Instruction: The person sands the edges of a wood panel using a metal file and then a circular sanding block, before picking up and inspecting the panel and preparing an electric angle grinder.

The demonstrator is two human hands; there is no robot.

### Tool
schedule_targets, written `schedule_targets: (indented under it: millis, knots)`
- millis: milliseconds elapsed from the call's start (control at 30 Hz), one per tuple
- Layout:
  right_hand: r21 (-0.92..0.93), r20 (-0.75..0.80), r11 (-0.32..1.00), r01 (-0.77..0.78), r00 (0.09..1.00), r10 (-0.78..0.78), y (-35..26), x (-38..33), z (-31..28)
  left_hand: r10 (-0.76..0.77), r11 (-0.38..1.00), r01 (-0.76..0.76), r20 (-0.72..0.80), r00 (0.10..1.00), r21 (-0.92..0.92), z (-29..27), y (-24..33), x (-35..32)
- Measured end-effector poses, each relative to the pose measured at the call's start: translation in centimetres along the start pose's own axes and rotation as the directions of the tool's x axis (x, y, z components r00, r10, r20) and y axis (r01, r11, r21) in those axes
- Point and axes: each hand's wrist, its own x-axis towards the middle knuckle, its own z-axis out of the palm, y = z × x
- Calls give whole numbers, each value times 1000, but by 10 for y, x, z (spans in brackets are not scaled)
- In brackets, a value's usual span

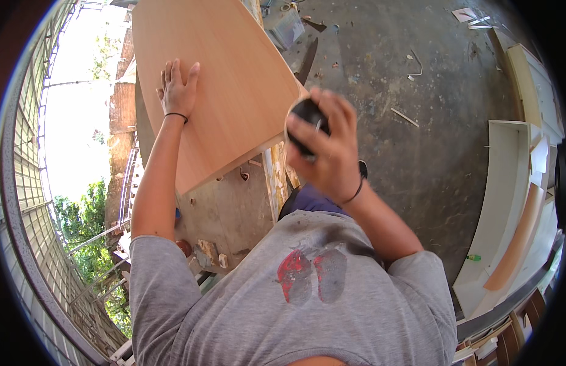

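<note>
A large light-brown wood-grain panel [234, 79] lies before me, its near right corner rounded. My left hand [178, 90] rests flat on its top face, fingers stretched out and holding nothing. At the panel's right edge, my right hand [329, 137] is wrapped round a black, round-backed hand tool [308, 125] with a pale rim. Its underside is hidden, so its exact kind cannot be made out. The tool is at the panel's rounded corner; whether it touches the edge is unclear. The right fingers are slightly blurred.
Under the panel is a worn workbench top [228, 213] with wood offcuts [208, 250]. On the stained concrete floor [417, 165] lie scraps and a thin pale strip [405, 117]. White boards [493, 207] stand at the right. A metal grille [27, 201] runs along the left.
</note>
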Motion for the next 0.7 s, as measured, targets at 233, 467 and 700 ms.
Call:
schedule_targets:
  millis: [233,467,700]
  knots:
    - [-7,-27,1000,-15,1000,15,65,46,26,29,999,-29,-11,1000,-16,-2,11,2]
    - [-146,-35,989,10,999,-15,6,-21,37,30,1000,-30,-17,999,3,2,6,-1]
    - [-141,-121,989,41,991,-58,32,8,24,-4,1000,4,7,1000,-11,-3,10,2]
